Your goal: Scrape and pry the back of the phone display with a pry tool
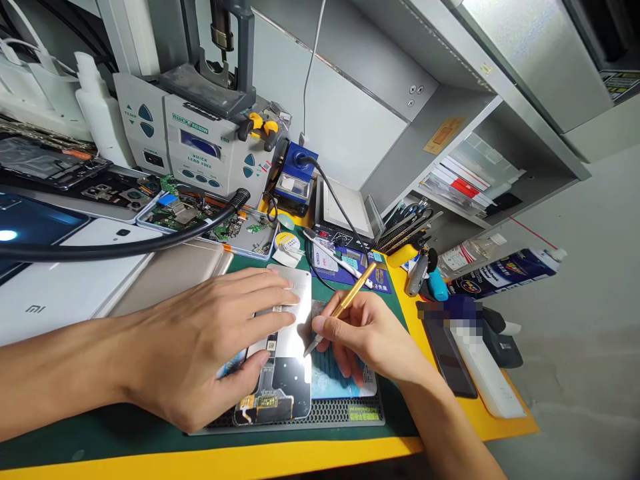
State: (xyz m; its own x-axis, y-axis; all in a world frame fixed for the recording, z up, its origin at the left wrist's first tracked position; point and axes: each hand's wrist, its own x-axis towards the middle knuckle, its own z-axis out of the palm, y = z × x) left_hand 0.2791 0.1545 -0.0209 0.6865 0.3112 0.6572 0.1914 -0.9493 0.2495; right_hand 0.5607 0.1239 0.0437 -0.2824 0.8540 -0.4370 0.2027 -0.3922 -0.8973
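Observation:
My left hand [215,343] lies with fingers spread across the upper part of a phone display panel [293,377], its fingertips resting on the panel's silvery back. A flex cable [269,370] runs down the panel to a connector strip at its lower end. My right hand [367,333] grips a craft knife [355,291] with a gold handle like a pen. The blade's tip meets or nearly meets the panel's right edge. Beneath the panel and right hand is a blue-and-white flat sheet or pouch [337,381], on a dark perforated pad [330,415].
A hot air station [200,143] stands at the back, its black hose [125,250] crossing the left side. Phone parts [220,223] fill a tray. A white toothbrush-like brush [343,260], tweezers [413,223], a spray can [503,273] and a dark phone [450,360] lie right.

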